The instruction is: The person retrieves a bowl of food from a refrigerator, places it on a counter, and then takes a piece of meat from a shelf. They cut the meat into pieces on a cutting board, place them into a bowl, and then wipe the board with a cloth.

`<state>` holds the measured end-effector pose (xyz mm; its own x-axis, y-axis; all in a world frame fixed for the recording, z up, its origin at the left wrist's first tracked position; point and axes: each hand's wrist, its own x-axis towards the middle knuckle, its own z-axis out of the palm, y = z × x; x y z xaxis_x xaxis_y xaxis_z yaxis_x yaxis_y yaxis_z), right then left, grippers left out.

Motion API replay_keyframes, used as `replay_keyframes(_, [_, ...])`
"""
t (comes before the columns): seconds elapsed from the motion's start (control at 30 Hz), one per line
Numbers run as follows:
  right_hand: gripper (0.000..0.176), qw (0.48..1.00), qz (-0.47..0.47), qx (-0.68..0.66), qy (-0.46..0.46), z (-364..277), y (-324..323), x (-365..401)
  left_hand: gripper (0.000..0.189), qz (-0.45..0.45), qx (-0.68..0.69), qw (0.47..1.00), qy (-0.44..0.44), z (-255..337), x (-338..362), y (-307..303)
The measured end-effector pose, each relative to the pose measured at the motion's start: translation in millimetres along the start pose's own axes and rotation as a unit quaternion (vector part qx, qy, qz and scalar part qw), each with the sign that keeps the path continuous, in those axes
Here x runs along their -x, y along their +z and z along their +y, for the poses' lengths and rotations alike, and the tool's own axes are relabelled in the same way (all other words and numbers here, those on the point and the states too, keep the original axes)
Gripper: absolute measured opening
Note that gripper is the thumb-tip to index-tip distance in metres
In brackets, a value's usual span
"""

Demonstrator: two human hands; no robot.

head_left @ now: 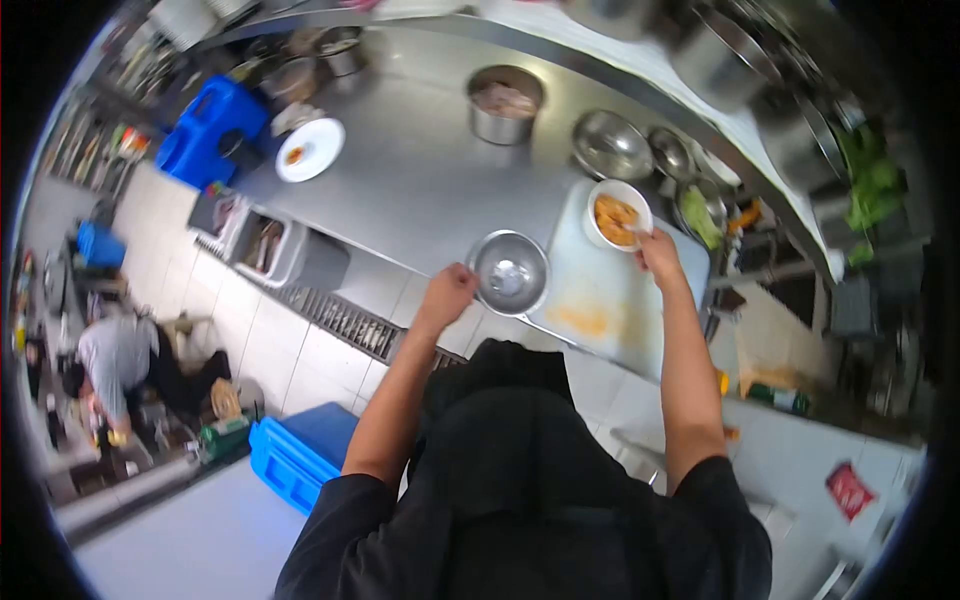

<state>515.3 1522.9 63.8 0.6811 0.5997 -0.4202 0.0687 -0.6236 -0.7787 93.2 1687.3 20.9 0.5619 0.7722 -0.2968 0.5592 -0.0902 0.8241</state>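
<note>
My left hand [452, 292] is closed on the left rim of a steel bowl [511, 272], which is at the counter's front edge. A small pale patch shows at the bottom of this bowl. My right hand [657, 252] pinches the lower right rim of a white bowl [601, 234] with orange-coloured food pieces [616, 218] in it. That bowl is over the upper part of a white cutting board [640, 290]. An orange-yellow stain [584, 320] marks the board near its front edge.
Behind the board are several steel bowls [610, 145], one with green leaves [700, 218]. A steel pot [503, 125] of meat-like pieces and a white plate [318, 150] are farther left. A blue jerrycan [212, 130] is at the far left; another person [125, 365] crouches beyond.
</note>
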Motion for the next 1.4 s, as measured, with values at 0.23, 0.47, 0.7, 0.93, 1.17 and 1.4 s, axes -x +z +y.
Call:
replay_keyframes(0.23, [0.022,0.973,0.139,0.073,-0.167,28,39,16,0.027,0.064,0.186,0.978,-0.064,3,56,-29])
replay_keyframes(0.47, [0.025,0.979,0.062,0.167,-0.095,-63,129,121,0.016,0.135,0.237,0.946,-0.176,-57,131,-152])
replay_keyframes(0.7, [0.027,0.966,-0.104,0.135,-0.194,-102,318,163,0.022,0.243,0.250,0.918,-0.192,-185,198,-274])
replay_keyframes(0.93, [0.024,0.924,-0.222,0.189,-0.247,-198,522,186,0.021,0.342,0.286,0.867,-0.224,-266,253,-386])
replay_keyframes(1.17, [0.025,0.892,-0.347,0.158,-0.244,-341,692,229,0.022,0.428,0.396,0.779,-0.231,-318,297,-469])
replay_keyframes(1.4, [0.022,0.834,-0.423,0.173,-0.311,-391,888,177,0.023,0.475,0.424,0.729,-0.250,-377,284,-554])
